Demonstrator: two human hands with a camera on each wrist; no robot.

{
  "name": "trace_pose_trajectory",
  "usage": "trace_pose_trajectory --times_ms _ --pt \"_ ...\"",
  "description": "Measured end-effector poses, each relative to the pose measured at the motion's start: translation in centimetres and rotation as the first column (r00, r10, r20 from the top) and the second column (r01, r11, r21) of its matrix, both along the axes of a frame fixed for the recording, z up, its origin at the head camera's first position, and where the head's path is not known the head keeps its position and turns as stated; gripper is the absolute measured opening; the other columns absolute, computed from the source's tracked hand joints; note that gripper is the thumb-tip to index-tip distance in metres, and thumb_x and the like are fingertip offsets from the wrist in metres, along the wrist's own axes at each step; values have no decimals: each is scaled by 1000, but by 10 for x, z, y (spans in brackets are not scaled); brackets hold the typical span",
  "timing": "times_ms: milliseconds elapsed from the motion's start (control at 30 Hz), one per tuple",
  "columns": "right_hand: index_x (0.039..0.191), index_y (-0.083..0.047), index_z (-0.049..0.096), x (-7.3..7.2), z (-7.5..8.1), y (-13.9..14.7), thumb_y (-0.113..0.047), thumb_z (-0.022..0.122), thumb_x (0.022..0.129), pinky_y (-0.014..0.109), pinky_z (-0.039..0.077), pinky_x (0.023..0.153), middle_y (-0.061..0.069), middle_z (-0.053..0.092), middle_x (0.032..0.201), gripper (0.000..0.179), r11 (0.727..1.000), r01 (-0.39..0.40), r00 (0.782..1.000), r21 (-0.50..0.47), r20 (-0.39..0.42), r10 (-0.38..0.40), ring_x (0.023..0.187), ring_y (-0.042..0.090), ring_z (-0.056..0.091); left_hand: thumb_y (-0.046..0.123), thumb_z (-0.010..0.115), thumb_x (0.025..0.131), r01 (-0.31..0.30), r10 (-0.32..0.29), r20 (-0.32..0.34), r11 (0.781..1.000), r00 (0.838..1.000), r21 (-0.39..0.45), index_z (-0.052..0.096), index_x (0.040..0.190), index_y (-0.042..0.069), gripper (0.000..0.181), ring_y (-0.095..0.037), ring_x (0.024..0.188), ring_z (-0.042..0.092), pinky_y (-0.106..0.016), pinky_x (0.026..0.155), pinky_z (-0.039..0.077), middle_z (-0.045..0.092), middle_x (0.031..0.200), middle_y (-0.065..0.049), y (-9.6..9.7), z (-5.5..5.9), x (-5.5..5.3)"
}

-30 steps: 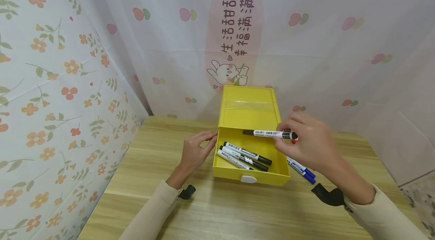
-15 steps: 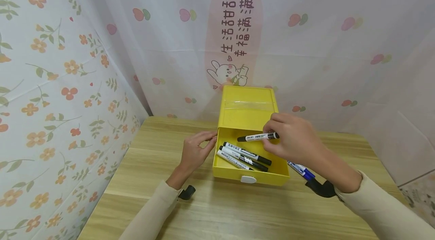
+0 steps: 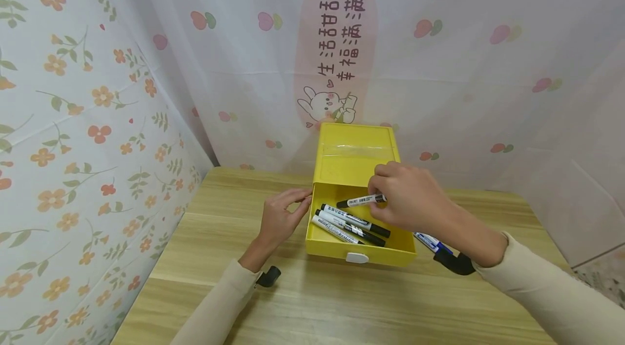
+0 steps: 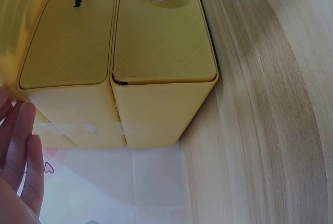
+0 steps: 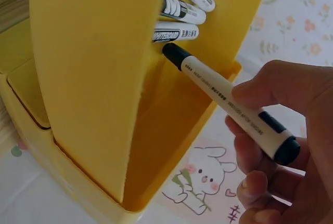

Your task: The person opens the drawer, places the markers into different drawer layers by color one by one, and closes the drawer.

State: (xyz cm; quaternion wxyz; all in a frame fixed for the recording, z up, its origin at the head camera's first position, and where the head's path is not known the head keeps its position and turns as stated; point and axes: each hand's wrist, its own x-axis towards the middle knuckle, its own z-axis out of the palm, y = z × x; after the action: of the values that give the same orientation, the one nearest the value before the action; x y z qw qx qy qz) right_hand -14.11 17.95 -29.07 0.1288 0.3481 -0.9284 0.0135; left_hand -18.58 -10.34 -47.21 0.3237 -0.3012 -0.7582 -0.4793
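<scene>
In the head view my right hand (image 3: 410, 196) pinches a black-capped whiteboard marker (image 3: 360, 201) between thumb and fingers, low over the pulled-out yellow drawer (image 3: 388, 258). The right wrist view shows this marker (image 5: 223, 96) tilted, its capped tip near the others. Several more white markers with black caps, such as one marker (image 3: 355, 217), lie side by side in the drawer's front left part. My left hand (image 3: 282, 215) touches the drawer's left side near the cabinet mouth. Its fingers (image 4: 21, 135) look fairly straight in the left wrist view; the thumb is hidden there.
The yellow cabinet (image 3: 356, 155), with clear tape across its top, stands against the patterned curtain (image 3: 244, 90). To the right of the drawer, blue-capped markers (image 3: 432, 243) lie on the wooden table (image 3: 312, 307), partly behind my right wrist. A white pull tab (image 3: 357, 258) marks the drawer front.
My right hand has moved left and slightly down with the marker, from over the drawer's right edge to over its inside. My left hand and the drawer have stayed put.
</scene>
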Motion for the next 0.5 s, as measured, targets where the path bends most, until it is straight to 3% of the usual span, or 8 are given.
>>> trace_pose_trajectory --times_ms 233,500 --pt "82 -17 78 -1 4 -7 -21 88 87 27 49 51 -6 62 82 12 992 7 999 126 36 -12 72 15 56 -6 82 95 11 -11 -8 1000 1000 11 84 116 -2 22 -28 91 83 -40 78 69 83 110 -15 0 -2 -2" --pt "69 -15 65 -2 -3 -18 -22 85 89 28 48 46 -2 57 74 29 945 2 999 326 31 -13 65 15 53 -6 82 95 0 0 -5 1000 1000 7 84 116 -2 22 -28 91 83 -40 78 68 83 111 -14 1 -2 -2"
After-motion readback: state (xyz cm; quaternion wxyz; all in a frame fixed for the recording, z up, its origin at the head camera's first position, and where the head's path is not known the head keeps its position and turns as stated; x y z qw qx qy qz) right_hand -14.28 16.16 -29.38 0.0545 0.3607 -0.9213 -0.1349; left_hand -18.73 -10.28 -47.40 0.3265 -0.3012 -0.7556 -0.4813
